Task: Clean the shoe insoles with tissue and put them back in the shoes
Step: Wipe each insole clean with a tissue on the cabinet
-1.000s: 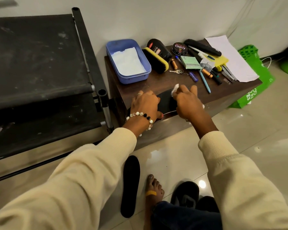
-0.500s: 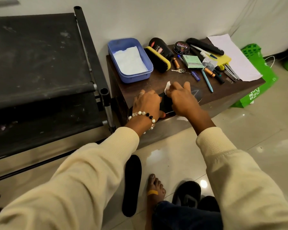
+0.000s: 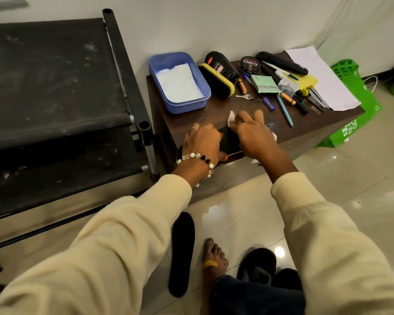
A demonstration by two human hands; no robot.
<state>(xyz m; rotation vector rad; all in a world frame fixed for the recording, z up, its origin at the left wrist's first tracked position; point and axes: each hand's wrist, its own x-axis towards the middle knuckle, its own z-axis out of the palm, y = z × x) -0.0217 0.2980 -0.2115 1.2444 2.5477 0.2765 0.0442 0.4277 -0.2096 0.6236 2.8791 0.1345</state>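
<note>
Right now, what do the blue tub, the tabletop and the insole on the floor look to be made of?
Blue tub: looks like moulded plastic, smooth, slightly glossy, with a rolled rim.
Tabletop: dark brown wood or wood-look laminate, faint grain, low sheen; which one is unclear.
Insole on the floor: matte black, flat, probably foam or fabric-faced.

The dark wooden tabletop [image 3: 216, 110] carries a blue tub [image 3: 180, 103] far left, a brush [image 3: 216, 81], pens and paper [image 3: 323, 80] far right; an insole [image 3: 229, 142] lies near; another insole [image 3: 182, 253] lies on the floor [image 3: 248, 214]
</note>
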